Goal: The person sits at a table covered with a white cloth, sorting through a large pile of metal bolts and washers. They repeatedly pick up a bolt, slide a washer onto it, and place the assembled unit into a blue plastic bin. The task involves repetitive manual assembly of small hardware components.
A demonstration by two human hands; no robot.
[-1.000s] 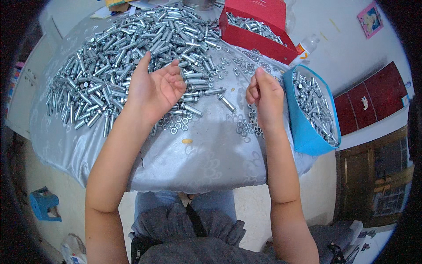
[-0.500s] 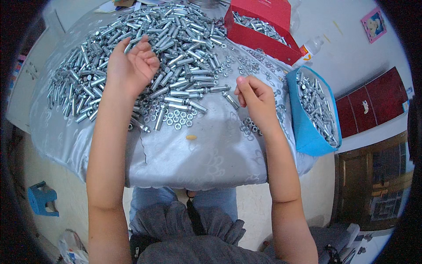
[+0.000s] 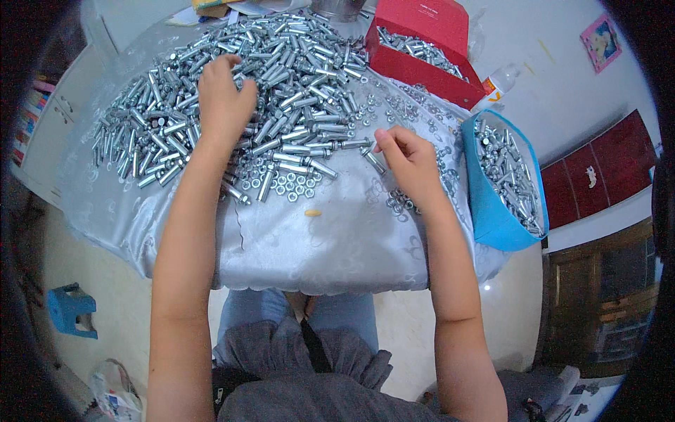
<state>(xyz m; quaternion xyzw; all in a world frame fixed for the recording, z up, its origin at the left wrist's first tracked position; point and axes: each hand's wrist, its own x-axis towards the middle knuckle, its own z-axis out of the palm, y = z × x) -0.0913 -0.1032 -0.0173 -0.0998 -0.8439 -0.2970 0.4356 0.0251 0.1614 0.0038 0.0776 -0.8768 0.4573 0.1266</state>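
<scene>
A large heap of silver sleeve anchor bolts [image 3: 302, 77] covers the far left and middle of the table. My left hand [image 3: 226, 102] reaches down onto the heap, back of the hand up, with thumb and fingers apart. My right hand [image 3: 411, 162] is closed at the heap's right side, thumb against curled fingers; whatever may be in it is hidden. A single bolt [image 3: 373, 160] lies just left of those fingers. Loose hex nuts [image 3: 290, 186] lie at the heap's near edge, and more nuts [image 3: 401, 202] are beside my right wrist.
A red box [image 3: 422, 74] of bolts sits at the back right, with a plastic bottle [image 3: 500, 83] beside it. On the right edge stands a blue fabric bin [image 3: 503, 235] full of bolts. A small yellow piece [image 3: 313, 212] lies on the silvery tablecloth [image 3: 316, 257].
My left hand has turned from palm showing to palm down and come down onto the heap, fingers reaching in. My right hand has stayed nearly still. The whole view has shifted slightly.
</scene>
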